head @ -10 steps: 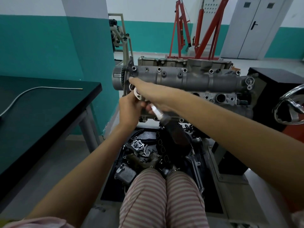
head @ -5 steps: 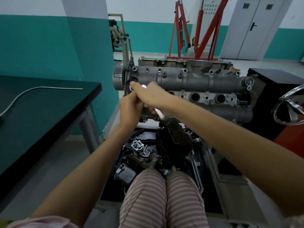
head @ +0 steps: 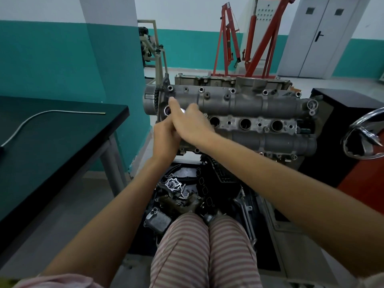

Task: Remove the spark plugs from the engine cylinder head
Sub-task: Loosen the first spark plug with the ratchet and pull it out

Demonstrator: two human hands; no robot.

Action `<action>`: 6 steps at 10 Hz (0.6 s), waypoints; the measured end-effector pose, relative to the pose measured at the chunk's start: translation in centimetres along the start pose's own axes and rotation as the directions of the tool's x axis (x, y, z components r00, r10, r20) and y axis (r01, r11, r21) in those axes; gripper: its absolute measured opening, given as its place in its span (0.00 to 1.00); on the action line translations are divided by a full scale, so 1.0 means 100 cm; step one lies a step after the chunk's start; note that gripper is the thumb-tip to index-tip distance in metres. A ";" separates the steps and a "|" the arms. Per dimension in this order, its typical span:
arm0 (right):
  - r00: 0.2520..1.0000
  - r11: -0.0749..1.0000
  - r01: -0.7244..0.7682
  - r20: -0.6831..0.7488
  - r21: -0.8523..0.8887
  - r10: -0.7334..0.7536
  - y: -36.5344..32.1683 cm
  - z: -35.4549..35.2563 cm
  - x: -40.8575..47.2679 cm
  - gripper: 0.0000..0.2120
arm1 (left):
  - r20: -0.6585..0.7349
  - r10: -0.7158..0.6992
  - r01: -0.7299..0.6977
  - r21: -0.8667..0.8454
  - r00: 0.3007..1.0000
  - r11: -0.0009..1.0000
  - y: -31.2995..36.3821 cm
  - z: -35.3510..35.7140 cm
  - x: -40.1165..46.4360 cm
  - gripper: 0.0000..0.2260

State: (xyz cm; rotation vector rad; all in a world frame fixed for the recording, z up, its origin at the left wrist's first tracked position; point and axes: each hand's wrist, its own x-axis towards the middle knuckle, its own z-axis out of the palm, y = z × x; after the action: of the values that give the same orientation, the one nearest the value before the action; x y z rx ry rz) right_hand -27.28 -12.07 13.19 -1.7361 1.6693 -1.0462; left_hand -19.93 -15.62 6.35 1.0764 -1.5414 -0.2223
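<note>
The grey engine cylinder head [head: 249, 104] sits on a stand in front of me, with three open spark plug wells [head: 245, 123] in a row. Both hands meet at its left end, over the leftmost well, which is hidden. My right hand [head: 191, 123] lies on top and grips a socket wrench; only the wrench's shiny head [head: 183, 110] shows between forefinger and thumb. My left hand [head: 165, 138] is curled just below, pressed against the right hand and holding the same tool. No spark plug is visible.
A black tray [head: 207, 190] of loose engine parts and gaskets lies under the head, above my striped knees. A dark table [head: 52, 138] with a thin metal rod is on the left, a black-and-red cabinet [head: 353, 142] on the right, and a red engine hoist [head: 249, 42] behind.
The wrench's chrome shaft and black handle, seen pointing down-right a second ago, have swung up out of sight under my right forearm. My right hand has shifted up and left over the tool head.
</note>
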 end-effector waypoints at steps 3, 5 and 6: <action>0.862 0.400 0.371 0.150 -0.838 -0.485 -0.011 -0.023 0.013 0.31 | 0.300 0.199 -0.217 0.029 0.933 0.976 0.002 -0.023 0.019 0.21; 0.996 0.998 0.065 -0.060 -0.027 -0.066 0.007 0.006 -0.001 0.18 | 0.190 -0.041 0.031 0.055 0.981 0.998 -0.006 -0.011 0.008 0.19; 0.965 0.929 -0.190 0.232 0.318 0.118 -0.003 0.006 -0.010 0.17 | 0.150 -0.223 0.238 -0.089 0.963 0.967 -0.007 -0.006 0.005 0.15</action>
State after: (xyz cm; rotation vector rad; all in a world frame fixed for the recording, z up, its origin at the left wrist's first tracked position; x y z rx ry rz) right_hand -26.58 -11.17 12.94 -1.4133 1.3771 -0.9732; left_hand -18.99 -16.12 6.35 1.1752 -1.5066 -0.5442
